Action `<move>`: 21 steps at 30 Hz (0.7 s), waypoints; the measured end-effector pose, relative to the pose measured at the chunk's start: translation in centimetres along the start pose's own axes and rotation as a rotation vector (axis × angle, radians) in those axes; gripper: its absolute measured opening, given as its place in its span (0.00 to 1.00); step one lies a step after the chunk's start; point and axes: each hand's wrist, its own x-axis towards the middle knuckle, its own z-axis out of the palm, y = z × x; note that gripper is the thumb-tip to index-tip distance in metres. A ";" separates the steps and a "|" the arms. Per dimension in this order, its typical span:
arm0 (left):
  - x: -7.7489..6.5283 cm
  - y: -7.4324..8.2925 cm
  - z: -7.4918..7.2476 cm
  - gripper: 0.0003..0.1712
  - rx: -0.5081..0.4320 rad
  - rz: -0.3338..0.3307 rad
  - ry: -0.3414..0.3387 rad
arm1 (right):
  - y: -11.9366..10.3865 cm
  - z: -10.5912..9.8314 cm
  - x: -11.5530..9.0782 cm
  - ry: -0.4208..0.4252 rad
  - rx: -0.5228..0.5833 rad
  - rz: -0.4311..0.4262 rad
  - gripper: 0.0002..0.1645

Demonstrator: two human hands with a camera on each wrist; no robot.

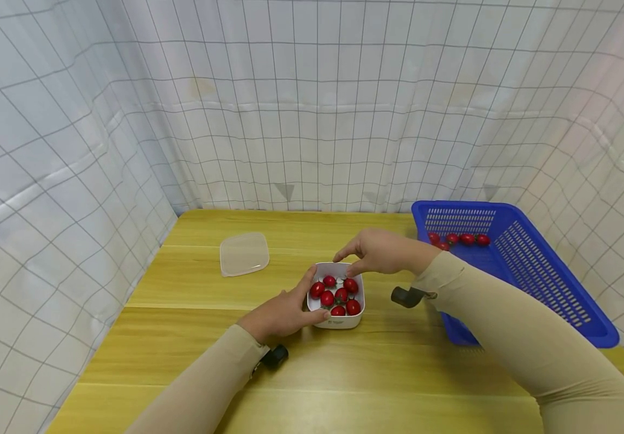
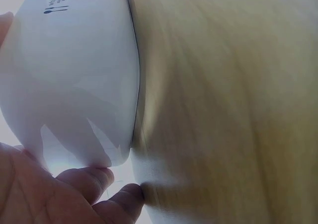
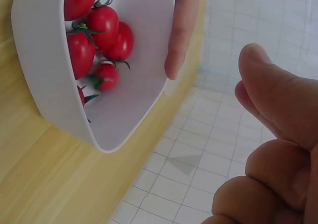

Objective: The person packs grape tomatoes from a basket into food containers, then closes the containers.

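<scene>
A small white square container (image 1: 345,323) stands on the wooden table, with several red cherry tomatoes (image 1: 327,298) inside, some bearing green stems. My left hand (image 1: 284,311) holds it at the left, the thumb at the front wall and the index finger along the left rim. In the left wrist view, fingertips (image 2: 102,177) touch the container's smooth side. Over the back right corner hovers my right hand (image 1: 384,250), its thumb and index finger stretched out with nothing between them. Its other fingers (image 3: 248,199) are bent in the right wrist view.
To the right sits a blue perforated basket (image 1: 482,260) with several cherry tomatoes (image 1: 467,239) at its back; my right forearm crosses over it. A translucent lid (image 1: 244,254) lies flat at the back left. White gridded curtains (image 1: 333,120) surround the table's back and sides.
</scene>
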 end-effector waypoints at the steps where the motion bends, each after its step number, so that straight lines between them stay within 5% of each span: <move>1: 0.0 0.0 0.0 0.62 -0.001 0.003 -0.001 | 0.0 -0.1 -0.1 0.003 0.001 0.004 0.25; 11: 0.0 0.0 0.0 0.62 -0.002 0.023 0.010 | 3.4 -2.5 -3.1 0.164 0.028 0.083 0.24; 21: 0.2 -0.1 0.1 0.62 0.005 0.017 0.014 | 11.1 -4.1 -9.0 0.341 0.098 0.317 0.25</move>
